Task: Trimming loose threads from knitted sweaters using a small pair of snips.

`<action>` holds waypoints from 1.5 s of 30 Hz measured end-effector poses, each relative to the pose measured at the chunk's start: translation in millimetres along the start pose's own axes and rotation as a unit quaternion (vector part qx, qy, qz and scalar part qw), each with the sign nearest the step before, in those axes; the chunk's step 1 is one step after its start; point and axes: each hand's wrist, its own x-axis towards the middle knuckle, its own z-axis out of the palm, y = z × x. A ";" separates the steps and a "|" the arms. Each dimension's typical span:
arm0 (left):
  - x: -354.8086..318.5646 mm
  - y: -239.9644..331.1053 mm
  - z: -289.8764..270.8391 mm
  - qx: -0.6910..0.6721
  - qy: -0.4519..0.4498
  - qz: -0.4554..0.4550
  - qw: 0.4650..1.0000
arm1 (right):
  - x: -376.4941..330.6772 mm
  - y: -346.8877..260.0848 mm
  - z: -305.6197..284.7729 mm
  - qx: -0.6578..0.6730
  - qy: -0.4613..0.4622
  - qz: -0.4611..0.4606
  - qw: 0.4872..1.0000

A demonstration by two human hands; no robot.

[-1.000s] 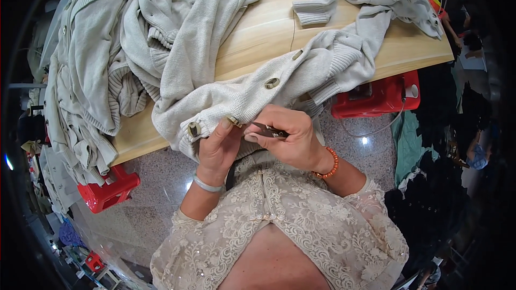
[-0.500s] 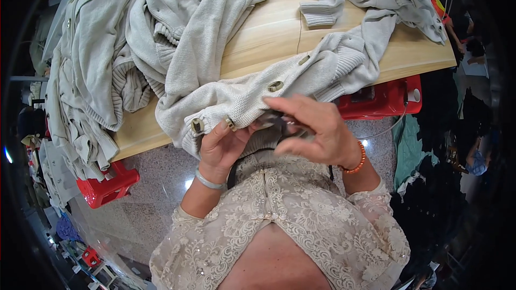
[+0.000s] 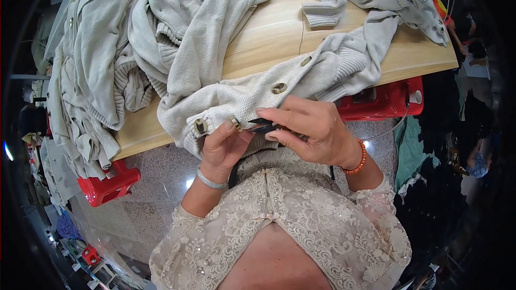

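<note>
A pale beige knit cardigan (image 3: 228,96) hangs over the table's near edge toward me, its buttoned border facing up. My left hand (image 3: 220,154) pinches that border between thumb and fingers, beside a brown-and-cream button (image 3: 235,124). My right hand (image 3: 318,133) is closed around small dark thread snips (image 3: 262,127). Their pointed blades face left, close to the button and my left fingertips; whether they touch the knit or a thread I cannot tell. Another button (image 3: 200,125) lies left of my left thumb, and a further one (image 3: 278,88) sits just above my right hand.
More beige knit garments (image 3: 196,43) are heaped across the left of the wooden table (image 3: 263,37), with others (image 3: 398,0) at the far right. Red plastic stools stand below the table at right (image 3: 384,103) and left (image 3: 110,185). Dark fabric (image 3: 430,209) lies at the right.
My right hand, blurred and with thumb and fingers wider apart before, has closed around the snips. The blades now show clearly beside the button. My left hand stays almost in place.
</note>
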 end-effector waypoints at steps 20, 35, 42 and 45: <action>-1.5 0.6 5.8 0.041 0.025 0.011 0.999 | 1.9 -3.3 7.4 -0.104 0.018 -0.025 0.994; -0.6 0.1 2.2 0.025 0.021 0.007 0.999 | -1.8 2.9 7.2 -0.106 0.037 -0.033 0.993; -0.7 0.1 3.6 0.023 0.028 0.009 0.999 | 0.9 -4.7 9.2 0.058 0.081 0.097 0.990; 0.1 -0.7 6.5 0.045 0.013 0.005 0.999 | 5.0 1.6 17.1 0.093 0.065 0.083 0.990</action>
